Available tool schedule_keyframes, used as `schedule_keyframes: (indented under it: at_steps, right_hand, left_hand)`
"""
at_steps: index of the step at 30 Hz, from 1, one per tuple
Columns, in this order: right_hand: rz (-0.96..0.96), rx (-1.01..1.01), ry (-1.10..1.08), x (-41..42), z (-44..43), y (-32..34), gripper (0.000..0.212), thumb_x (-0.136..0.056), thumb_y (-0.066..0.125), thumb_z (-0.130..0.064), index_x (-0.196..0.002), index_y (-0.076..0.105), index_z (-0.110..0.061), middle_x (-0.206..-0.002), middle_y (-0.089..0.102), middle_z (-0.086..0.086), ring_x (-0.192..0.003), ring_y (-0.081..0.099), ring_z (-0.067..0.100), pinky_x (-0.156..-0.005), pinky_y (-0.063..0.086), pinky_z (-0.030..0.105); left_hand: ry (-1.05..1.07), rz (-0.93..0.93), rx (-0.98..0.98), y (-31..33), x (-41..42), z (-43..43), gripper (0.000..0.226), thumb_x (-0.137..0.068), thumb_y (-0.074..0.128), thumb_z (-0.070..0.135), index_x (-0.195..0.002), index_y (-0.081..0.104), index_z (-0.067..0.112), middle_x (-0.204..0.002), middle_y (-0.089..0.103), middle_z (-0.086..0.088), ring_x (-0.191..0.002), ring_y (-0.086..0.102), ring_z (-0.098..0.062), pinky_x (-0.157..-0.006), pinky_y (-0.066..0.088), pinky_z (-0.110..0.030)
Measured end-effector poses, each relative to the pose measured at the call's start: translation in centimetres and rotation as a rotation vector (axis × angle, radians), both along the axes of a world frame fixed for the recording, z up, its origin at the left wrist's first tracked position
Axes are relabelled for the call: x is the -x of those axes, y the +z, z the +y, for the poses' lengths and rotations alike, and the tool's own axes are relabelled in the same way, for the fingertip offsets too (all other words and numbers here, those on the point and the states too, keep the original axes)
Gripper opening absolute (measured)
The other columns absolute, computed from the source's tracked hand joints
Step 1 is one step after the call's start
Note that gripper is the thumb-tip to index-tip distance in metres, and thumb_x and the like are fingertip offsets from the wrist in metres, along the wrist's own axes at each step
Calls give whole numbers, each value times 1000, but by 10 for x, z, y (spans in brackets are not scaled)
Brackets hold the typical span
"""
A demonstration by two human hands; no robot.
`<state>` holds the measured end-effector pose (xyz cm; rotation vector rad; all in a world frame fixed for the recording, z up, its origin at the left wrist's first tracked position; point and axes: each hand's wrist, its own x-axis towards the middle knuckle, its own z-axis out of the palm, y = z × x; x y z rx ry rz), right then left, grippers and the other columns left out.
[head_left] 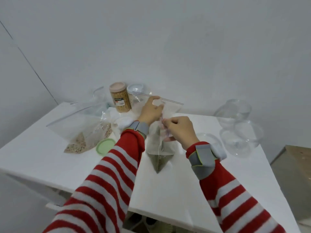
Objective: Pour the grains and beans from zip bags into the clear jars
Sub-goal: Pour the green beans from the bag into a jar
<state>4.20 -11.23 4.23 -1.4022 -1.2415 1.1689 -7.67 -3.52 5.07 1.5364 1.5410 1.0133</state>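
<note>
A clear zip bag (pixel 159 148) holding dark green grains hangs above the white table (pixel 168 190), its lowest corner pointing down. My left hand (pixel 151 110) grips the bag's upper part near the red zip strip. My right hand (pixel 179 129) pinches the zip edge just beside it. A second zip bag (pixel 80 130) with pale mixed grains lies at the left. A tall jar (pixel 120 97) with a pink lid, full of yellow grains, stands at the back. Clear empty jars (pixel 240 132) stand at the right.
A green lid (pixel 105 146) lies flat next to the pale-grain bag. A white-lidded jar (pixel 136 89) stands behind my left hand. More clear bags are heaped at the back left. The table's right edge drops to a wooden floor (pixel 296 174).
</note>
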Motion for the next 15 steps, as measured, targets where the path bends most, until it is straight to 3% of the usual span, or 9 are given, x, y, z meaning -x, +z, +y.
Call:
schedule_keyframes:
  at_steps: [2, 4, 7, 10, 12, 15]
  right_hand:
    - [181, 97, -29, 1, -1, -7, 32, -96, 61, -18, -84, 68, 11, -89, 67, 29, -66, 71, 29, -58, 61, 40]
    - [271, 178, -59, 6, -2, -10, 34, -100, 54, -28, -91, 70, 0, -87, 73, 17, -68, 72, 24, -57, 61, 34]
    - [361, 293, -43, 13, 0, -12, 40, -104, 39, -32, -97, 66, -3, -75, 73, 10, -63, 70, 24, -68, 60, 43]
    - [419, 347, 16, 21, -3, -10, 34, -102, 37, -19, -105, 65, 0, -91, 73, 16, -67, 69, 22, -72, 59, 39]
    - [425, 346, 55, 23, -5, -13, 31, -102, 38, -17, -103, 65, -3, -94, 71, 14, -74, 69, 18, -71, 60, 32]
    - [403, 325, 80, 21, -6, -22, 21, -99, 52, -15, -98, 67, 1, -89, 70, 13, -76, 69, 19, -69, 61, 29]
  left_hand:
    - [54, -89, 107, -3, 5, -23, 19, -97, 55, 33, -106, 52, 16, -82, 55, -9, -65, 53, -16, -55, 48, -24]
    - [-4, -6, 167, -7, 11, -45, 37, -95, 51, 52, -91, 55, 15, -79, 53, -11, -67, 52, -20, -62, 48, -30]
    - [1, 45, 164, -12, 20, -70, 55, -78, 61, 70, -85, 55, 15, -84, 65, -8, -78, 65, -19, -80, 57, -42]
    - [29, 144, 160, -12, 25, -88, 46, -76, 77, 49, -93, 51, 15, -92, 60, -2, -86, 62, -15, -83, 55, -37]
    - [9, 188, 104, -12, 27, -94, 19, -84, 71, 22, -74, 57, 16, -78, 61, -7, -74, 62, -21, -78, 54, -43]
    - [5, 60, 116, -18, 37, -98, 26, -88, 62, 8, -63, 68, 11, -64, 71, -11, -69, 70, -29, -82, 59, -46]
